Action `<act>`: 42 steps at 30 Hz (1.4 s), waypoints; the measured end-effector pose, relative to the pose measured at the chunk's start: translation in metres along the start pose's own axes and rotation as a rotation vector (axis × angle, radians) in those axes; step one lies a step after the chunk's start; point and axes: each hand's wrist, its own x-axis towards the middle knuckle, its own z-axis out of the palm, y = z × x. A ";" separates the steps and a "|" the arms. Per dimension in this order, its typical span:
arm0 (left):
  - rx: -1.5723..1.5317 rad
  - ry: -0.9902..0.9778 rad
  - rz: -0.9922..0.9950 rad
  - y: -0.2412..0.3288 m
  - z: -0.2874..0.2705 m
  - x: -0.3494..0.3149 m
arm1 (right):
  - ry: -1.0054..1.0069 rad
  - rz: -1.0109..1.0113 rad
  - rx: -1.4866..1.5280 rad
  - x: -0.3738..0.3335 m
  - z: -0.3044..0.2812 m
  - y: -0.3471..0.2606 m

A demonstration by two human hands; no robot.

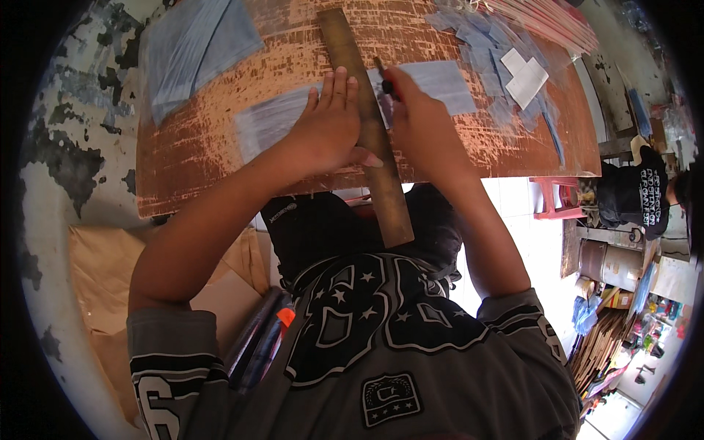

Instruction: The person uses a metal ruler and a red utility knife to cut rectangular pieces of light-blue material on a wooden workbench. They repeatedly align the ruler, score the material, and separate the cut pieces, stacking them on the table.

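Observation:
My left hand (331, 125) lies flat with its fingers spread, pressing on a long wooden straightedge (367, 125) that runs across a blue-grey sheet (275, 117) on the worn brown table (183, 176). Just right of the straightedge, my right hand (416, 121) is closed on a small dark cutting tool (383, 79), whose tip touches the sheet along the ruler's edge. The near end of the straightedge sticks out past the table's front edge.
Another blue-grey sheet (192, 51) lies at the back left of the table. Several cut strips and white pieces (513, 70) are heaped at the back right. A person in a dark shirt (638, 194) is at the right, by a red stool (554, 198) and cluttered shelves.

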 end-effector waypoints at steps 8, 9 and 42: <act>-0.010 0.045 0.019 -0.003 0.007 -0.001 | 0.172 0.014 0.020 0.017 -0.013 0.034; -0.006 0.047 0.018 -0.003 0.007 -0.002 | 0.166 0.049 0.027 0.018 -0.013 0.033; -0.059 0.136 0.030 -0.001 0.010 -0.006 | -0.039 -0.019 -0.028 -0.007 -0.003 -0.022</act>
